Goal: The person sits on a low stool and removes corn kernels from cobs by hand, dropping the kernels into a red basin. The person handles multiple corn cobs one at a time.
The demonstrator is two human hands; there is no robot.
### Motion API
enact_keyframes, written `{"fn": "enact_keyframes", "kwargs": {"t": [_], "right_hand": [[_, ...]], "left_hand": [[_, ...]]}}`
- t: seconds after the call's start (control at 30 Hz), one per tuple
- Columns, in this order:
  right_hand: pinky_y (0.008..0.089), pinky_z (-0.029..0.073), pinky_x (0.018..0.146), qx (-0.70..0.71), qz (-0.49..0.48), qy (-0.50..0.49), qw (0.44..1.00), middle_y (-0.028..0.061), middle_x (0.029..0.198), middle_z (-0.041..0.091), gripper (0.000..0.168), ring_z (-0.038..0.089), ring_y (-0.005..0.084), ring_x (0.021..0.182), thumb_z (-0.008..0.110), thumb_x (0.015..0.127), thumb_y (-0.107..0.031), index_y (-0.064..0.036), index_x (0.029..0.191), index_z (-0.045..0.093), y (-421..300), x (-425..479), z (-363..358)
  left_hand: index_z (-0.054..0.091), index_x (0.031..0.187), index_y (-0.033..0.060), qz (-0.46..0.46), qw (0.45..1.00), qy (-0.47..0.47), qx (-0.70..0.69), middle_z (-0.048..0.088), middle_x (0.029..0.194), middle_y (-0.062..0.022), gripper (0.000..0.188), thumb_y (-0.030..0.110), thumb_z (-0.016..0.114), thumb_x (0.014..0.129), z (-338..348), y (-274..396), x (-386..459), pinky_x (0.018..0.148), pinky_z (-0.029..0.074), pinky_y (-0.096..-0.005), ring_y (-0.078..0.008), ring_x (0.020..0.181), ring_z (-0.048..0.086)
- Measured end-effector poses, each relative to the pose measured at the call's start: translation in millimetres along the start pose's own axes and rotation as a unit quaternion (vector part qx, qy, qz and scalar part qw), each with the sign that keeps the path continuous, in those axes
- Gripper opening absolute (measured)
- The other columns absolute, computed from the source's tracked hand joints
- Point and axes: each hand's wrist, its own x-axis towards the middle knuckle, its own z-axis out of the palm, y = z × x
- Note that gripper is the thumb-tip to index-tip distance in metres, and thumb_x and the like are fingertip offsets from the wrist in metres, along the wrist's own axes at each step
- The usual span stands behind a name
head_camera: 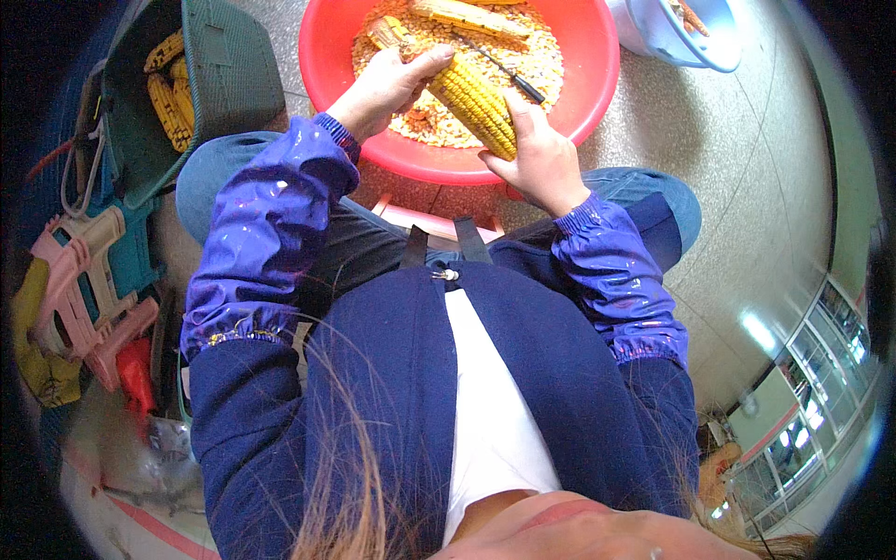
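Both my hands hold one ear of yellow corn (pixel 474 105) above a red plastic basin (pixel 591 105). My left hand (pixel 395 84) grips its upper left end, with the thumb on top. At the lower right end, my right hand (pixel 542 157) has its thumb and fingers around the ear. Loose corn kernels (pixel 448 129) cover the basin's bottom. On them lies a thin metal tool with a black handle (pixel 526 89), partly behind the ear. More ears of corn (pixel 476 17) rest at the basin's far side, some partly stripped.
A dark green container (pixel 234 77) at the left holds several ears of corn (pixel 171 105). A light blue bucket (pixel 647 31) stands beyond the basin at the right. Pink and teal plastic stools (pixel 91 280) lie at my left. Near my legs is a pink plastic piece (pixel 448 224).
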Motion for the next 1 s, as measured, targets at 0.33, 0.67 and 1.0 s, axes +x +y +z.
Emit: {"fn": "enact_keyframes", "kwargs": {"t": [0.33, 0.67, 1.0], "right_hand": [[0.0416, 0.05, 0.067, 0.03, -0.013, 0.008, 0.999, 0.0185, 0.099, 0.052, 0.082, 0.058, 0.0324, 0.084, 0.071, 0.063, -0.037, -0.009, 0.128, 0.032, 4.4, -1.5, 7.1], [0.0436, 0.047, 0.077, 0.088, 0.012, -0.04, 0.995, 0.0238, 0.109, 0.051, 0.083, 0.056, 0.0384, 0.092, 0.071, 0.064, -0.039, -0.009, 0.13, 0.029, -1.0, -0.7, -0.9], [0.0359, 0.04, 0.091, 0.378, 0.155, -0.07, 0.91, 0.0234, 0.116, 0.051, 0.086, 0.05, 0.0312, 0.108, 0.069, 0.067, -0.041, 0.001, 0.13, 0.029, 53.3, 49.0, 83.3]], "left_hand": [[0.053, 0.076, 0.0135, -0.037, 0.998, -0.026, -0.044, 0.038, 0.055, 0.0082, 0.031, 0.043, 0.059, 0.082, -1.1, 8.0, -7.9, 0.039, 0.019, -0.0201, -0.0013, 0.043, 0.029], [0.052, 0.079, 0.0129, -0.006, 0.998, -0.057, -0.017, 0.036, 0.055, 0.0098, 0.026, 0.037, 0.058, 0.084, -7.0, -1.5, -3.8, 0.039, 0.018, -0.0195, -0.0007, 0.043, 0.027], [0.051, 0.086, 0.0022, -0.027, 0.949, 0.094, -0.3, 0.054, 0.081, -0.0088, 0.01, 0.011, 0.05, 0.082, 10.2, -40.2, 54.6, 0.068, 0.047, -0.0316, -0.019, 0.076, 0.054]]}}
